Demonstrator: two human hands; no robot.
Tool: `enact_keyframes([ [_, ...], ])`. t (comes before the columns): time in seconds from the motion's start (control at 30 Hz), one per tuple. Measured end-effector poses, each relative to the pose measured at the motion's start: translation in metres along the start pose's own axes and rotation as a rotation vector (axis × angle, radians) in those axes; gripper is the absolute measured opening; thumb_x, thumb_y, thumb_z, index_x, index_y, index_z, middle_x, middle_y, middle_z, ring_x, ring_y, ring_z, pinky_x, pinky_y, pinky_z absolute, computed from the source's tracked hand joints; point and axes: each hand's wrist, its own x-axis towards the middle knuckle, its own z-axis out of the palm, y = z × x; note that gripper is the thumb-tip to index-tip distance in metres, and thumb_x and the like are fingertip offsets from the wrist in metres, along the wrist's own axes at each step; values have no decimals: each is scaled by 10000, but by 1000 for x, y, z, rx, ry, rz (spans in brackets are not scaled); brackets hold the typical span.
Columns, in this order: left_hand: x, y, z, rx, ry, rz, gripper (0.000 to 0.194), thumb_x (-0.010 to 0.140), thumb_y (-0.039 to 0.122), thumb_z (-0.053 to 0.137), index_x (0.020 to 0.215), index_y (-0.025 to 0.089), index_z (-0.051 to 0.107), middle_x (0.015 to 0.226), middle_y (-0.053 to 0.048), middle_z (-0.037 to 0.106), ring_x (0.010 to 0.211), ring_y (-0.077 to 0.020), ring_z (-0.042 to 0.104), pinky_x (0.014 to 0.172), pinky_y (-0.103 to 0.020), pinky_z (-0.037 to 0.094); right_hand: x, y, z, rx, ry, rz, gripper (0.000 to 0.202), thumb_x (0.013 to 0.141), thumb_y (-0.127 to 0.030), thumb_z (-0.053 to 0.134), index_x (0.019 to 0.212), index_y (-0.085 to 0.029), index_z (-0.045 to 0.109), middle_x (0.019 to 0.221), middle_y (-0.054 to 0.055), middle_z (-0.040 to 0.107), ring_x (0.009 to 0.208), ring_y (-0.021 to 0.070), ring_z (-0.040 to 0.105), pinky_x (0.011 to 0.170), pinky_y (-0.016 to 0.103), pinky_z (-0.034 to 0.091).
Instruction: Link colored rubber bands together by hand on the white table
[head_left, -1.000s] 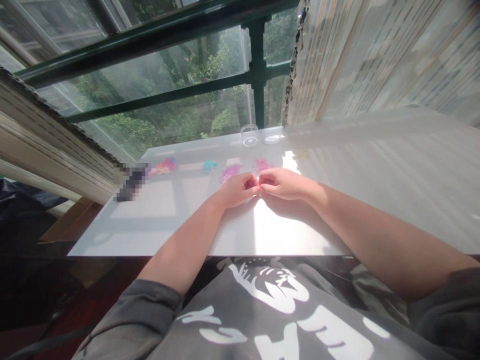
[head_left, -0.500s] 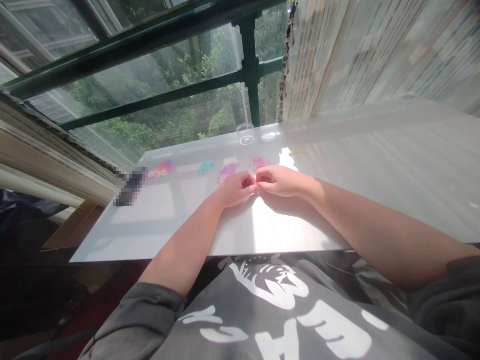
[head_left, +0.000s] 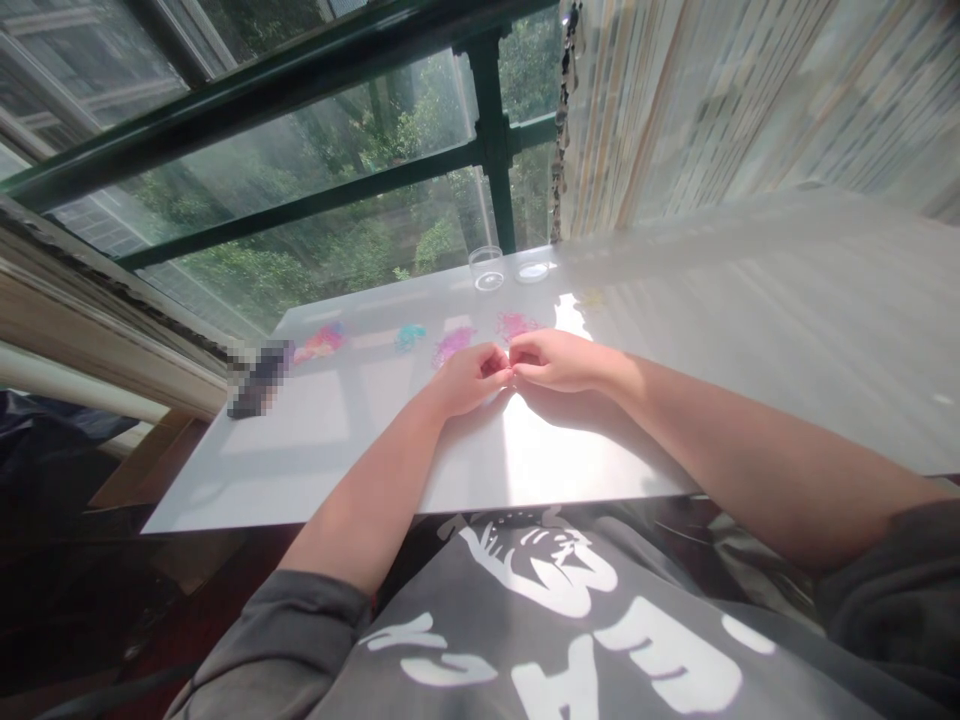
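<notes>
White tabletop (head_left: 277, 475) by a green-framed window (head_left: 491, 130), head view. L hand (head_left: 472, 380) & R hand (head_left: 551, 360) meet at the fingertips over it, fingers curled, thumbs & index tips pinched; can't tell if anything's held btwn. Just beyond them: purple pile (head_left: 454, 345) & pink pile (head_left: 516, 325), w/ teal pile (head_left: 410, 337) & multicolor pile (head_left: 321, 342) farther L. Clear cup (head_left: 487, 270) stands near the far edge, shallow dish (head_left: 533, 272) beside it. Gray shirt (head_left: 442, 620) has white print, incl. approx. "A" & "E"; rest unreadable.
</notes>
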Motion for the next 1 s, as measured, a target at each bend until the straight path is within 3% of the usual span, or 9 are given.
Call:
enact_keyframes([
  [1.0, -1, 4, 0, -8, 8, -9, 203, 777, 382, 530, 788, 182, 564, 733, -1, 608, 640, -129, 508, 568, -241, 380, 0, -1, 0, 13, 1, -14, 87, 764, -234, 491, 736, -192, 562, 720, 4, 611, 646, 134, 497, 580, 243, 310],
])
